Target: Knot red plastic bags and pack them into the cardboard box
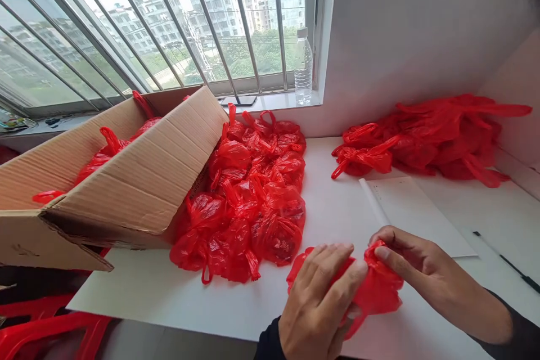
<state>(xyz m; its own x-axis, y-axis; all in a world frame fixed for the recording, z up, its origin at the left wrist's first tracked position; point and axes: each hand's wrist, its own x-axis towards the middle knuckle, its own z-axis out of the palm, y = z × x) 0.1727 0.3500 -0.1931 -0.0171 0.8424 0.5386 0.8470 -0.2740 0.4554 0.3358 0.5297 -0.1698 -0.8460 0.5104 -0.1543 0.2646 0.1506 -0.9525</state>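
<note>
Head | right hand (426, 265) pinches red bag (377, 293) | left hand (317, 299) touches it

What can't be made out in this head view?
All in the head view:
Contents of the held red bag: hidden by its plastic and the left hand.
Left hand's palm: turned away from camera.
Cardboard box: left end cut off by the picture edge.
Print on the paper pad: too small to read.

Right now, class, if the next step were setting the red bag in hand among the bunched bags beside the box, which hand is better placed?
Probably the left hand: it lies against the red bag, nearer the bunched bags. The right hand pinches the bag's plastic, farther off.
</note>
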